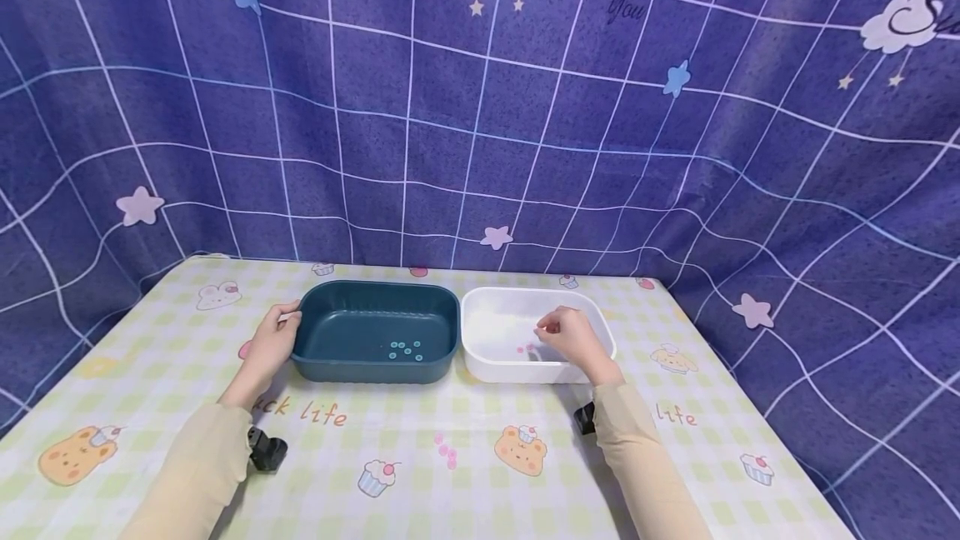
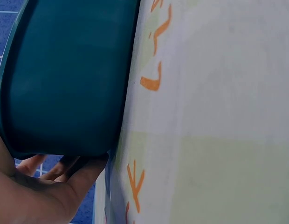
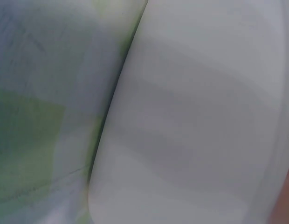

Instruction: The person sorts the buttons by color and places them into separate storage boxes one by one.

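My left hand [image 1: 274,335] grips the left end of a dark teal plastic bin [image 1: 375,372], with the thumb at the rim and the fingers against the outer end wall in the left wrist view. Several small round teal pieces [image 1: 407,350] lie on its floor. Over a white plastic bin [image 1: 517,372] hovers my right hand [image 1: 573,337], its thumb and fingertips drawn together; I cannot tell whether a small piece sits between them. Tiny pink pieces [image 1: 521,349] show in the white bin just below those fingertips. The right wrist view is filled by the white bin's outer wall [image 3: 186,116].
Several pink round pieces [image 1: 447,452] lie on the checked tablecloth [image 1: 408,419] in front of the bins. The two bins stand side by side. A blue curtain [image 1: 442,132] hangs behind the table. Black wrist cameras [image 1: 266,450] sit under both sleeves.
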{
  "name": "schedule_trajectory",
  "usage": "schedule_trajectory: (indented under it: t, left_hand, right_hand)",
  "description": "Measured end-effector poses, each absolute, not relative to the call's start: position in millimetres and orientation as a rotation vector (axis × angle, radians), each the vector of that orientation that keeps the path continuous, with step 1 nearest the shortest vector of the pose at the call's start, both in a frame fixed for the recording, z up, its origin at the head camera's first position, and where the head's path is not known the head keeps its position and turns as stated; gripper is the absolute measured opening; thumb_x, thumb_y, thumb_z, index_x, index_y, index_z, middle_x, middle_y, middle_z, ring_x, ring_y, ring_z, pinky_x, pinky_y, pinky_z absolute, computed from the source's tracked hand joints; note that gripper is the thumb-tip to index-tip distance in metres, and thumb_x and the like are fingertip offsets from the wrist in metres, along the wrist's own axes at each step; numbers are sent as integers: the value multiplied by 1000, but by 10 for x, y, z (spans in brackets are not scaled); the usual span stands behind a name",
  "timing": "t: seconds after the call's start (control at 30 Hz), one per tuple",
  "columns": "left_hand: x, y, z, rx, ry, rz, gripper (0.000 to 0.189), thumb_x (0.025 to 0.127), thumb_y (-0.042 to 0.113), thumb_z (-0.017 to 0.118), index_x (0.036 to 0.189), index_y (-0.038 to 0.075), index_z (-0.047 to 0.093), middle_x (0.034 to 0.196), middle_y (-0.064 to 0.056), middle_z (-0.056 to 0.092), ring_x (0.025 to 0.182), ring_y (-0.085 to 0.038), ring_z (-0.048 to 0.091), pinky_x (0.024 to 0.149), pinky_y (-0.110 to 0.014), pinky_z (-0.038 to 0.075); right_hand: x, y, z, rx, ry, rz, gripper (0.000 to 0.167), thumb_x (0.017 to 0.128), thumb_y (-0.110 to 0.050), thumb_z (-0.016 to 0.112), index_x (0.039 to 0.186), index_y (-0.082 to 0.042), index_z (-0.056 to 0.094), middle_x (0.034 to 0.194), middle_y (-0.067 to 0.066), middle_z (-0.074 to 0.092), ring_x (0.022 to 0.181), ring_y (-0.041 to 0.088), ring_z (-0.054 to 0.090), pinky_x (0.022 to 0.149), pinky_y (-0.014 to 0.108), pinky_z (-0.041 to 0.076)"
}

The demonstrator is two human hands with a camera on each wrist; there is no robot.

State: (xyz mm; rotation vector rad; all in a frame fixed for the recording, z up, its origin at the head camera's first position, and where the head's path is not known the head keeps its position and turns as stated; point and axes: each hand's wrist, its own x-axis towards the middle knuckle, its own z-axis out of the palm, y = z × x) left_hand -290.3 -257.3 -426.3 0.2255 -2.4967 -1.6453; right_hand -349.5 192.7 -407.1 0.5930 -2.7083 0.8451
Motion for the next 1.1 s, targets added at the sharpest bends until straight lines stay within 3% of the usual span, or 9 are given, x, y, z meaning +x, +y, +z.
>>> schedule_trajectory:
  t: [0.57,0.97,1.1]
  left_hand:
    - [-2910,-2570,-4267,231,-2508,-1619,52,103,31,24,145,0,25,142,-31,34,124,-39,41,96,-46,39]
    - [-2901,-2571,-4263,232,-2515,-1593,52,103,31,25,144,0,27,138,-30,39,120,-35,44,81,-26,42]
    - [-2901,-2573,-4265,227,-2508,-1599,52,103,31,24,144,0,27,139,-30,38,121,-36,44,86,-31,42]
  right_hand:
    - [-3350,1789,-3981,701,-2597,816,13,78,-11,72,87,-1,72,72,3,62,65,10,52,62,23,45]
    - [-3250,1577,-3923,754,-2588,881,12,78,-10,72,87,-2,72,74,2,61,68,10,54,65,22,47]
    - [-3217,1509,-3901,799,-2574,888,10,79,-9,72,86,-2,72,73,1,60,67,10,52,63,20,46]
